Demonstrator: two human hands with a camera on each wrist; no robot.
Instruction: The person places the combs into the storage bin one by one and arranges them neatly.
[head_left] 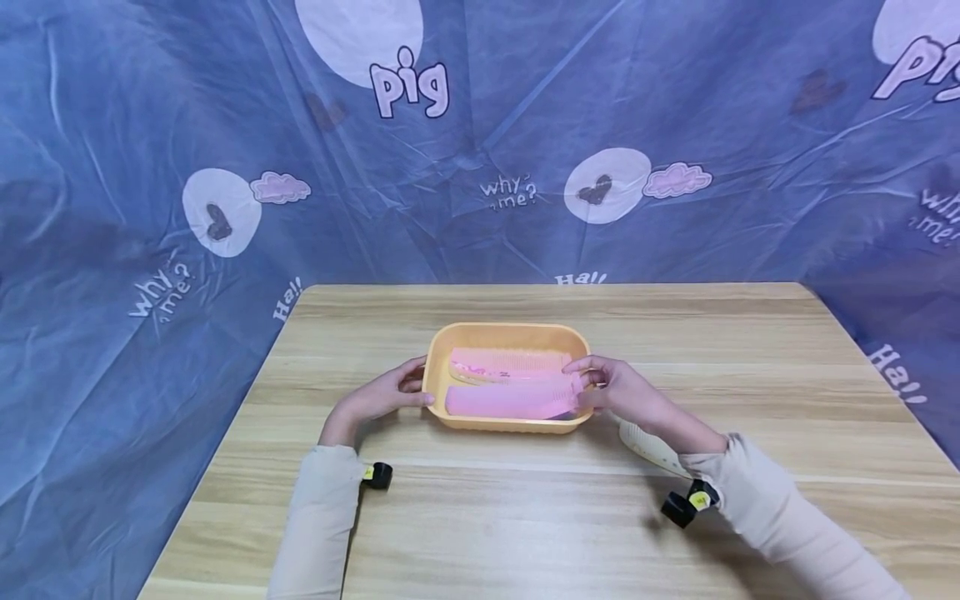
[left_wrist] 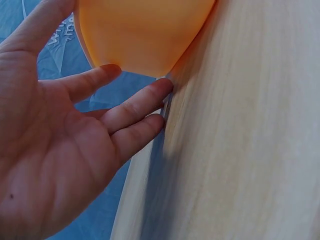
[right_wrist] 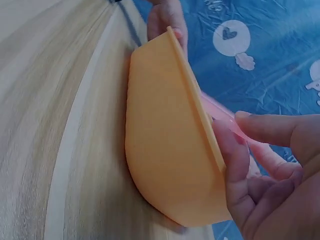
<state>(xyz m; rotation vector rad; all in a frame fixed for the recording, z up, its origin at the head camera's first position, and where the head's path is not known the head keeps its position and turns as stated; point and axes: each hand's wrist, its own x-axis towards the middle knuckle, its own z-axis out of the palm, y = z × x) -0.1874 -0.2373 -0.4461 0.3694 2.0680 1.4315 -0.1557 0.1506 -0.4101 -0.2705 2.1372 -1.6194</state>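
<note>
A yellow-orange plastic tray stands on the table. My left hand holds its left end, thumb at the rim and fingertips against the outer wall; in the left wrist view those fingers are fairly straight. Over the tray's right end, my right hand pinches a pink comb, slightly blurred, which lies along the near side inside the tray. Behind it in the tray is another pink comb with a patterned edge. A yellowish edge shows beneath that one, mostly hidden. The right wrist view shows thumb and fingers meeting on the pink comb.
A cream comb with small markings lies on the wooden table, partly covered by the right forearm. Behind the table hangs a blue printed cloth. Black wrist cameras are strapped at both sleeves.
</note>
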